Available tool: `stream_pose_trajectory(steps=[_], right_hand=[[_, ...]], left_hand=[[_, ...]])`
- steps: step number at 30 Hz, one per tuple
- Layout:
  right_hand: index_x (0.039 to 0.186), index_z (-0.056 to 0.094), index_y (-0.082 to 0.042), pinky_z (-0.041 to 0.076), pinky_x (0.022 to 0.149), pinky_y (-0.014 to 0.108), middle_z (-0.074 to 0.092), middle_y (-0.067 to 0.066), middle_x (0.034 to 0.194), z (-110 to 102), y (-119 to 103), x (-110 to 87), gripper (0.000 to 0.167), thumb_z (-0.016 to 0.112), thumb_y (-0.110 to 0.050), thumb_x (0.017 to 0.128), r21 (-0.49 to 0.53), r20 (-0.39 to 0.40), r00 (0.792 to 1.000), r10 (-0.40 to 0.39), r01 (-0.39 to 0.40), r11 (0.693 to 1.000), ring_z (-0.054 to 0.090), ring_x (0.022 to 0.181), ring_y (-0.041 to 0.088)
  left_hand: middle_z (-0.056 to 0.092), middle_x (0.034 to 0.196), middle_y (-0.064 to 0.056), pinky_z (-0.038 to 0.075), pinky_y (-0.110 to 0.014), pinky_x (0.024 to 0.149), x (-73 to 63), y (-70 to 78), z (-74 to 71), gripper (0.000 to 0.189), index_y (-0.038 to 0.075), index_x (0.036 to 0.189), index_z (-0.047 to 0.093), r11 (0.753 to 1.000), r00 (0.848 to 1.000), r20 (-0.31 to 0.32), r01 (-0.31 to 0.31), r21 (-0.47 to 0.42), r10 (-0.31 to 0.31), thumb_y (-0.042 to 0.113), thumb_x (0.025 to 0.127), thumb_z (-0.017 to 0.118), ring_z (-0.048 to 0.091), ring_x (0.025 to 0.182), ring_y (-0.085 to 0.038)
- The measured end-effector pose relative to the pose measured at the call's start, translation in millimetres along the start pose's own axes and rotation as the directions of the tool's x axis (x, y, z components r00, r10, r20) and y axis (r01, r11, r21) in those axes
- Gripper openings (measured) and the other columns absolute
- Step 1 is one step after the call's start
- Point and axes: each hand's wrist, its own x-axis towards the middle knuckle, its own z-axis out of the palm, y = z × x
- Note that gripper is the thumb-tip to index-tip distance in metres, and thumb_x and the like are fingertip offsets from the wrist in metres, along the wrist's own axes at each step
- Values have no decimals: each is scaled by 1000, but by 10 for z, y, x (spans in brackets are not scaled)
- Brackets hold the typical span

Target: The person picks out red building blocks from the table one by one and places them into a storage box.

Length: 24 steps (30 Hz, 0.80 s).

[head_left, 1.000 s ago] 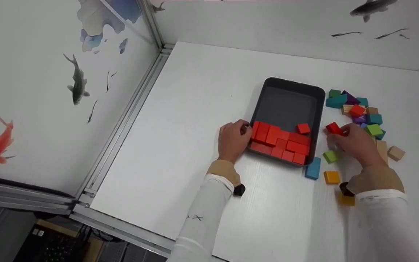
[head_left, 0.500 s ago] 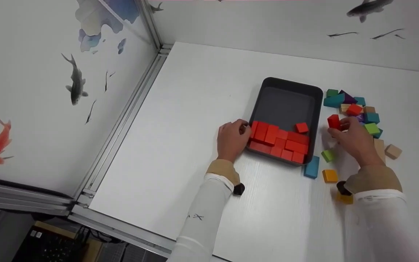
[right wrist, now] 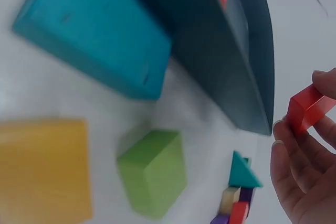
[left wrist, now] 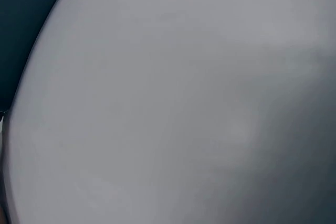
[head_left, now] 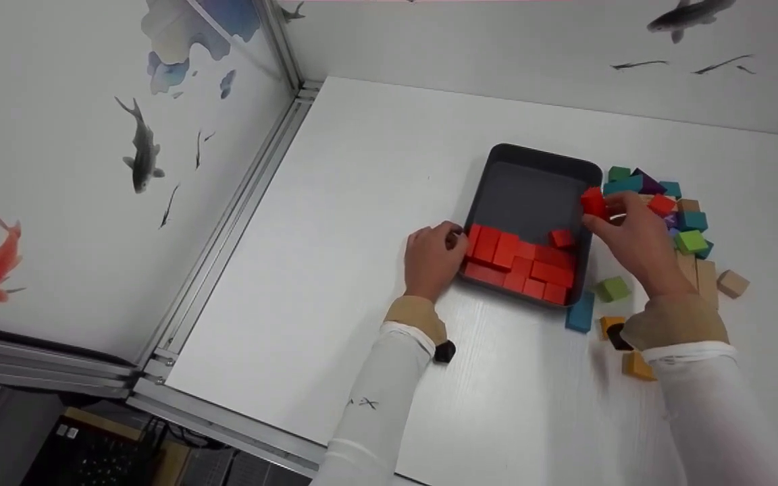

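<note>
A dark grey tray [head_left: 531, 192] lies on the white table, its near half packed with several red blocks [head_left: 487, 243]. One more red block [head_left: 561, 238] rests by the right wall, at the far side of that group. With curled fingers my left hand [head_left: 431, 262] holds the tray's left rim. My right hand [head_left: 642, 246] pinches another red block [head_left: 593, 202] between thumb and fingers, raised over the tray's right rim. In the right wrist view the held red block [right wrist: 307, 109] shows up off the table. The left wrist view shows mainly a pale, blurred surface.
Right of the tray lies a pile of mixed blocks, with a red block [head_left: 661, 205] on it. Nearer are a blue block [head_left: 579, 314] against the tray, a lime green block [head_left: 613, 289], a yellow block [head_left: 639, 366] and a wooden block [head_left: 733, 283]. Walls border the table.
My right hand has lifted the red block from beside the pile and carried it left and away from me, to the tray's right rim. My left hand stays at the tray.
</note>
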Motion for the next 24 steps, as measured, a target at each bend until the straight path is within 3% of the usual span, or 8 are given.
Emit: stream_pose_trajectory(steps=[4,14,24], right_hand=[[130,31,-4,40,85,50,40,20,125,100,-125,62,74,49,-55,81,-16,30,998,-47,48,999,42,106,36],[130,34,-8,42,85,47,43,15,122,380,-269,163,70,54,-53,79,4,189,981,-34,33,999,43,104,31],[127,39,-8,40,86,49,46,18,119,623,-275,276,56,56,-39,84,-63,220,973,-66,81,995,44,103,32]], left_hand=[[54,71,16,29,-23,88,-2,-9,1,20,25,90,63,1000,1000,-8,6,5,-6,36,83,48,46,74,-5],[54,71,17,28,-23,92,-30,-9,-16,21,25,91,64,1000,1000,3,-12,-3,12,36,84,48,46,71,-4],[54,71,17,30,-24,90,-21,-17,-12,21,25,91,64,1000,1000,-4,-26,13,26,37,84,49,46,71,-4]])
